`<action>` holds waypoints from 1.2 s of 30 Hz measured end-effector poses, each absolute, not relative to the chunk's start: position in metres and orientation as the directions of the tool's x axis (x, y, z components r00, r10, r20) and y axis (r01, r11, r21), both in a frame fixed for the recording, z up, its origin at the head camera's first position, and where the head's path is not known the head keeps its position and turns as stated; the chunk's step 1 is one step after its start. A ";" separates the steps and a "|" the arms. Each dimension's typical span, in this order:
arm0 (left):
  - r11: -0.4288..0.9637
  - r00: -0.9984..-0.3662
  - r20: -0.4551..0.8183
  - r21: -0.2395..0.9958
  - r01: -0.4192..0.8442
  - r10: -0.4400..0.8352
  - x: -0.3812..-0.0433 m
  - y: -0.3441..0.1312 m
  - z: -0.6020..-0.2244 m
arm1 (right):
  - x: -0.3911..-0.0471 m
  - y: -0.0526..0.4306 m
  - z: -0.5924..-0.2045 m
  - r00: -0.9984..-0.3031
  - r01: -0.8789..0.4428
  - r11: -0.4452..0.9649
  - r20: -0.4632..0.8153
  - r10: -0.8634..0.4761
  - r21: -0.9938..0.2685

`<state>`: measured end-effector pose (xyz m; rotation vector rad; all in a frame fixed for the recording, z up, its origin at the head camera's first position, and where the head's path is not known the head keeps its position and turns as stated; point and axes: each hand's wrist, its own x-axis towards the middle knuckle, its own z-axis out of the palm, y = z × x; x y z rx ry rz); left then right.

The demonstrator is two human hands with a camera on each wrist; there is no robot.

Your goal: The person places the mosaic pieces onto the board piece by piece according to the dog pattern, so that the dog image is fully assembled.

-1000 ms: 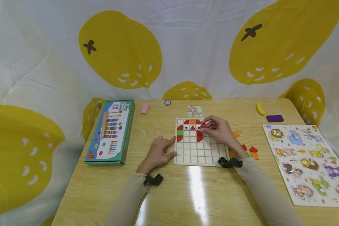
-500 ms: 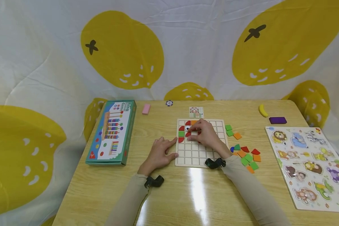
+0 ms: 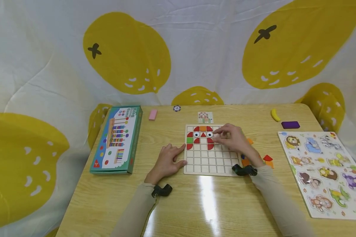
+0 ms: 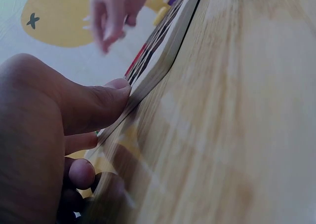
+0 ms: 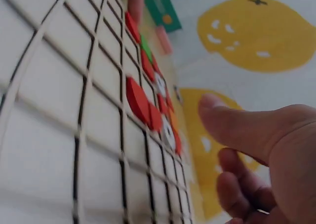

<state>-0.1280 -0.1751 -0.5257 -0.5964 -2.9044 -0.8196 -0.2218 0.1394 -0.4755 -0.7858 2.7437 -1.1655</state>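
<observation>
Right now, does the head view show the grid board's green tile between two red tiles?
Yes, on the grid board the green tile has one red tile directly above and another red tile directly below.

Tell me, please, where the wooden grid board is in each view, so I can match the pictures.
Head: the wooden grid board lies slightly right of centre, left hand at its left edge.
Left wrist: upper middle, seen nearly edge-on, slanting up to the top edge.
Right wrist: it fills much of the left side.
Shared landmark: the yellow-fruit cloth.
</observation>
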 end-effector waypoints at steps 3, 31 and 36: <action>0.790 -0.927 0.151 0.487 0.371 0.342 -0.128 -0.174 -0.526 | -0.210 0.193 -0.467 -0.890 -0.391 0.682 0.064 -0.452 -0.618; 0.783 -0.931 0.147 0.507 0.361 0.334 -0.128 -0.175 -0.528 | -0.206 0.164 -0.482 -0.887 -0.322 0.454 0.097 -0.451 -0.831; 0.779 -0.929 0.146 0.509 0.366 0.341 -0.128 -0.176 -0.528 | -0.208 0.106 -0.497 -0.875 -0.344 0.445 0.109 -0.472 -0.827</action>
